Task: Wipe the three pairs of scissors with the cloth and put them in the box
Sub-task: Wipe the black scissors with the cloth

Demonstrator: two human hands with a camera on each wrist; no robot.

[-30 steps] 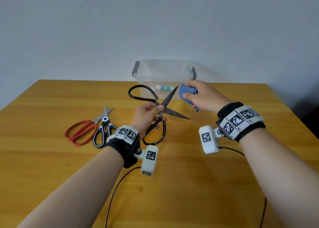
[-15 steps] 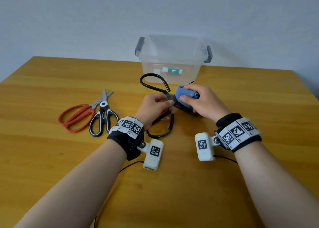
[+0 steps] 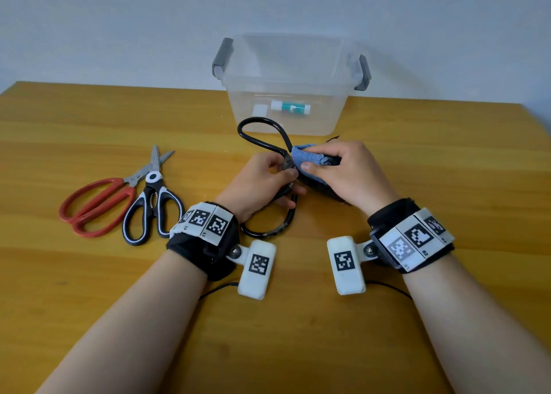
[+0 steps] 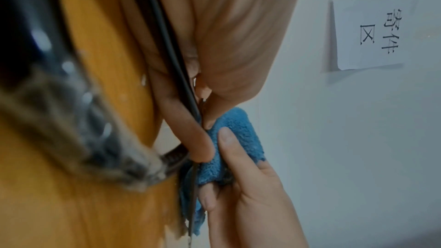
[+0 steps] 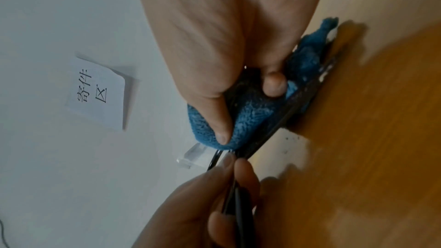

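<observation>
Blue cloth (image 3: 308, 158), one; scissors: three pairs.

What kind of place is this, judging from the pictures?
Probably a plain office or mailroom corner, not a kitchen: a bare wooden table against a blank wall, with a paper sign in Chinese characters taped up.

Even, soft light in the head view; both wrist views dimmer, blurred close up
</observation>
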